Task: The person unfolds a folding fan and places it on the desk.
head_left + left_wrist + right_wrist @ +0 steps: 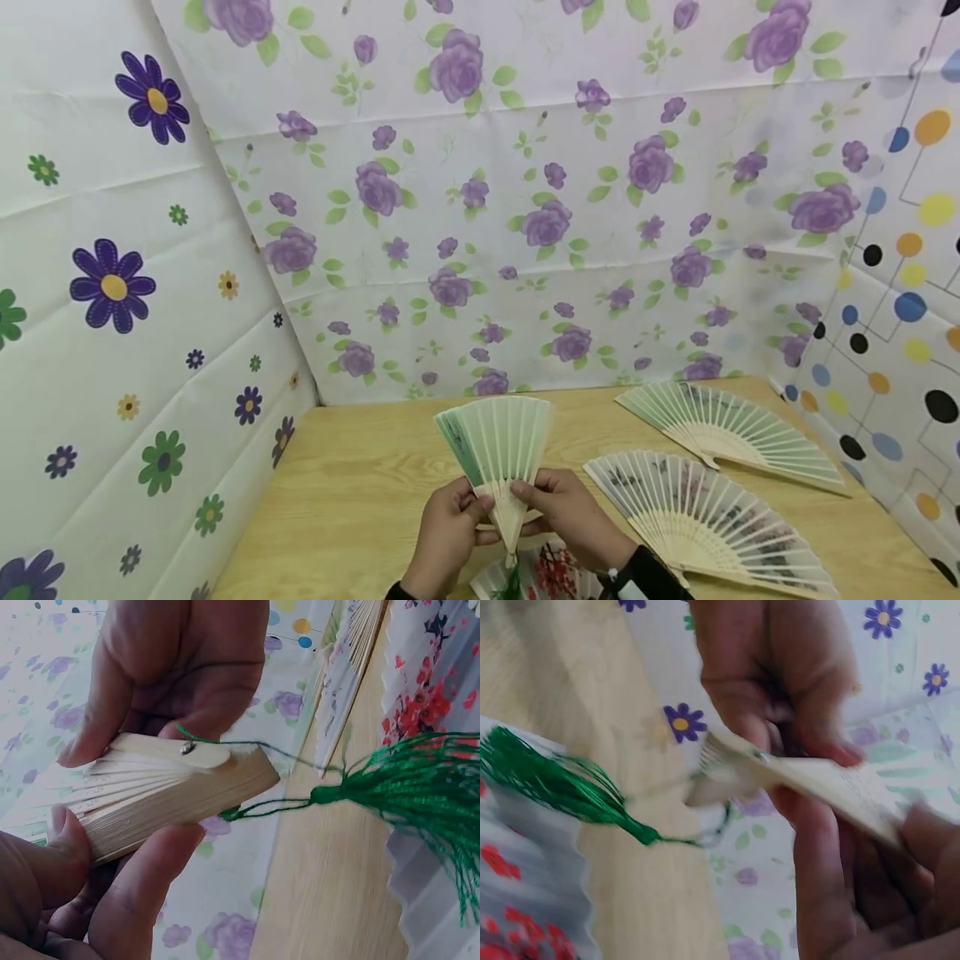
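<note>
A partly spread pale green folding fan [498, 442] is held upright above the table. My left hand [445, 527] pinches its left side between thumb and fingers. On the other side my right hand [573, 510] grips the ribs, thumb across the front. In the left wrist view the stacked wooden ribs [161, 810] meet at a small metal pivot [187, 748]. A green tassel [405, 784] hangs by its cord from that end. The right wrist view shows the same tassel [562, 780], somewhat blurred.
A white fan with red blossoms [551, 571] lies at the front, partly hidden by my right hand. On the right of the wooden table [360, 467] lie two spread fans, one green [738, 429] and one white with floral print [705, 517]. Patterned cloth walls [480, 242] surround the table.
</note>
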The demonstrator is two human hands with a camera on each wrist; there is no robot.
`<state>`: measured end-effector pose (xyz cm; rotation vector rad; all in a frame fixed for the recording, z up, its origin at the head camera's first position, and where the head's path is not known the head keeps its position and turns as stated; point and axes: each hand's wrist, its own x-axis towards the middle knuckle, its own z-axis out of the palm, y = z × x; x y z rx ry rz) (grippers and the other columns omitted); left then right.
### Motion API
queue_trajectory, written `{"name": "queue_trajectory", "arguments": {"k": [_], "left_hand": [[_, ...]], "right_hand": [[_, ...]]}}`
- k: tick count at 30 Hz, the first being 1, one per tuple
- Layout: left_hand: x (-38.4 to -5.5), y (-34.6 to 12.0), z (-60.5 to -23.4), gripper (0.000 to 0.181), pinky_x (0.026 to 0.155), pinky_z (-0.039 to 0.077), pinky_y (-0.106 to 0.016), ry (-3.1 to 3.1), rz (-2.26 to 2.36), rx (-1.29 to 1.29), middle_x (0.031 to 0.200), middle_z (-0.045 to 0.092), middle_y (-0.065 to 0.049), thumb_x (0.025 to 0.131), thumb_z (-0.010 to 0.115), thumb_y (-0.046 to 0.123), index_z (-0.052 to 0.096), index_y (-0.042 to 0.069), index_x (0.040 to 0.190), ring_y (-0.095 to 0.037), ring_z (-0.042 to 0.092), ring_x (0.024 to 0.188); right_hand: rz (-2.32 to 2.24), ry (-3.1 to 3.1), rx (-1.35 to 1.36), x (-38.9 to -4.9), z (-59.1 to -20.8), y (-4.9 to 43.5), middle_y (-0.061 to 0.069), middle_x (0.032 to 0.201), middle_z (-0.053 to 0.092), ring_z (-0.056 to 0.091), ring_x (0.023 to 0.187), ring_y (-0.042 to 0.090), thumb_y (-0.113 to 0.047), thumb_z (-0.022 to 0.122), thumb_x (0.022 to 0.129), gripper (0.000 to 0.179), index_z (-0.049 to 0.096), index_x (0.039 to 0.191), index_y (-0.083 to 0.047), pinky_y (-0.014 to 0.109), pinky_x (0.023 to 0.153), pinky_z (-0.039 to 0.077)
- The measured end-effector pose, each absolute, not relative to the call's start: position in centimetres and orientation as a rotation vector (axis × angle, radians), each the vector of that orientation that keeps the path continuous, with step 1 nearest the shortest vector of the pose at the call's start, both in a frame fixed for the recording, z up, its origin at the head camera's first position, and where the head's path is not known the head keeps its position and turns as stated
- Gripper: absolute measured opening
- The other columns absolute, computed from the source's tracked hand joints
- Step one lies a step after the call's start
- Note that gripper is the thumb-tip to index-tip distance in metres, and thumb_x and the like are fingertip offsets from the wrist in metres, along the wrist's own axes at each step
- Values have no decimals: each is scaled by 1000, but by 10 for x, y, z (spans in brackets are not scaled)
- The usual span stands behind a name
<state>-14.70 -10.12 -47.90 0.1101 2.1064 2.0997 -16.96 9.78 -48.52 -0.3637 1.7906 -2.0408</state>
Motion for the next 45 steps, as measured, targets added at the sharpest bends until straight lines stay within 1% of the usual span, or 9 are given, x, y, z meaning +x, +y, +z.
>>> {"name": "queue_trajectory", "arguments": {"k": [3,7,14,18,23,28,32,38,45], "left_hand": [[-148,-105,-478,30,73,64,-39,2076,2097,132,103,70,-13,99,58,12,62,3,127,-27,66,93],[-150,-107,-476,28,78,63,-41,2022,2123,132,104,65,-12,98,59,12,63,4,125,-26,64,97],[-148,-110,-476,13,81,63,-39,1959,2301,-77,95,53,-10,99,58,12,62,0,102,-25,60,95],[-147,-113,-475,18,79,63,-38,1982,2302,-78,93,57,-11,98,59,12,65,-2,109,-27,64,92],[-146,-117,-472,24,78,63,-37,1974,2282,17,90,63,-12,97,62,12,66,-4,114,-30,68,89],[-145,-120,-470,25,81,62,-38,1921,2317,30,92,63,-12,96,62,11,66,-4,115,-30,67,91],[-145,-122,-472,24,83,61,-38,1854,2396,-37,92,61,-11,96,63,13,65,-4,113,-27,65,91],[-145,-122,-476,22,85,61,-38,1767,2554,-193,93,57,-10,97,62,15,63,-4,108,-22,62,88],[-146,-121,-474,21,83,62,-41,1892,2531,-204,93,57,-13,94,67,18,63,-3,95,-28,61,91]], "right_hand": [[-1984,1780,-412,-172,-482,102,12,107,66,65,100,33,-35,61,98,37,68,105,1,41,82,62],[-1978,1788,-402,-172,-481,104,13,106,69,67,95,33,-37,61,97,40,69,106,1,39,82,62],[-2219,1767,-227,-165,-486,98,13,101,72,67,97,32,-37,62,96,44,65,107,5,36,84,61],[-2231,1768,-223,-164,-487,96,13,101,72,67,96,33,-36,64,96,43,66,109,5,38,84,61],[-2162,1738,-300,-169,-485,100,12,109,71,67,97,33,-29,66,95,42,62,125,0,38,82,62],[-2117,1633,-383,-170,-483,103,13,112,71,65,103,35,-32,56,101,45,57,131,2,40,86,61],[-2187,1534,-411,-167,-482,100,16,117,69,62,108,38,-31,50,104,46,55,132,5,42,91,58],[-2325,1501,-411,-160,-487,92,21,117,68,62,107,38,-27,49,105,44,59,123,12,41,93,55],[-2338,1527,-387,-163,-486,90,23,120,67,62,107,38,-29,51,104,46,57,128,9,39,92,57]]}}
